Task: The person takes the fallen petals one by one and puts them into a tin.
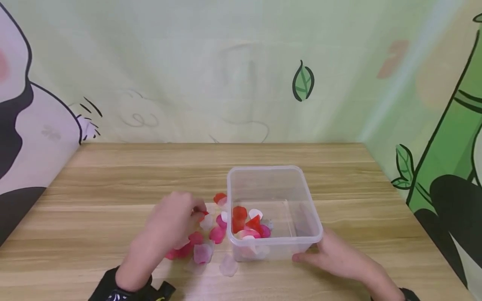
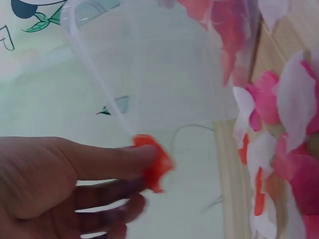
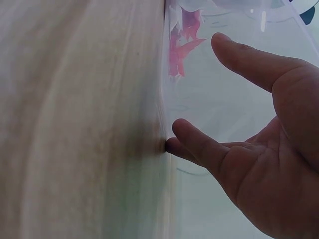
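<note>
My left hand pinches a red petal between thumb and fingers, left of a clear plastic box. In the left wrist view the petal appears near the box's rim. Loose petals in pink, red and white lie on the table between that hand and the box. Inside the box, red petals, plus white and magenta ones, gather toward the left. At the box's front right corner rests my right hand, its thumb and fingers spread and fairly straight; the far fingers are partly hidden in the head view.
The wooden table runs back to a pale green cloth backdrop with printed cartoon figures. A pale petal lies just in front of the box's left corner. Dark cuffs show at both wrists.
</note>
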Tool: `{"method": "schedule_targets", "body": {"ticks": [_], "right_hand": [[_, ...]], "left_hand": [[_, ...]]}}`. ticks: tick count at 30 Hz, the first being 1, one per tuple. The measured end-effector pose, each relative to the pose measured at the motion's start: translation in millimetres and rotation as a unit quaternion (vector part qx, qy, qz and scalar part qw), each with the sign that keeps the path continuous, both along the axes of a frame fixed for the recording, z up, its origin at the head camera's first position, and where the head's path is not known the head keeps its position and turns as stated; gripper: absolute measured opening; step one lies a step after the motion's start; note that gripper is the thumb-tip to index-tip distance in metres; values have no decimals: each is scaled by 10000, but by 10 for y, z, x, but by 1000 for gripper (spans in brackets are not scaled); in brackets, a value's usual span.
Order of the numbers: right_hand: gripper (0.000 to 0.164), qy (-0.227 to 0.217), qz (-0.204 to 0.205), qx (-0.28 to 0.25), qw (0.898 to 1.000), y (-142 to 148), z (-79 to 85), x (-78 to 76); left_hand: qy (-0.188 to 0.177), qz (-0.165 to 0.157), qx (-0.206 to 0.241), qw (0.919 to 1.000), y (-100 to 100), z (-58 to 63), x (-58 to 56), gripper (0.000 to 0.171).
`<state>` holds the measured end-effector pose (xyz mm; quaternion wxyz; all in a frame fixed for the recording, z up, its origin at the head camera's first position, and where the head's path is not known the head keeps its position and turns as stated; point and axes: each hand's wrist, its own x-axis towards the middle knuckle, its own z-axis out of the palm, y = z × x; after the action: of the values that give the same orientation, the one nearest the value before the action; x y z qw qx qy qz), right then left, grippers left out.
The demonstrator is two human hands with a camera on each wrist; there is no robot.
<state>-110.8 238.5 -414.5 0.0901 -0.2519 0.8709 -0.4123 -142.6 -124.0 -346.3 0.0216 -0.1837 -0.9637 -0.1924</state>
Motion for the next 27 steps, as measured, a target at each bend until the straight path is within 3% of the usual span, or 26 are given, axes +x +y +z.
{"method": "schedule_targets", "body": {"ticks": [3,5,9,13,20,22,27], "right_hand": [[94,18,-18,-1,10000,-1,5,4],[94,58,3,0,10000,-4,4,9],[95,142,39,32,9999,-9,0,17],[93,186,30,40,9998,-6,2,23],[73,69,136,-61,9999,-8,1,23],[77,-26,112,-78,9999,-15,-1,17],[84,-32,-7,57,10000,6,-7,5]], "left_hand": [[813,-36,400,9959,26,42,15,14],[1387,-87,648,9882,52,63,29,16],[2279,-204,1210,9659,137,78,60,21],[2844,-475,1727,9418,248,65,101,21],[3197,-1220,2409,9082,394,15,184,24],[3238,-1480,2495,9005,425,-2,193,26],[3063,-1950,2525,8969,489,-37,175,26]]}}
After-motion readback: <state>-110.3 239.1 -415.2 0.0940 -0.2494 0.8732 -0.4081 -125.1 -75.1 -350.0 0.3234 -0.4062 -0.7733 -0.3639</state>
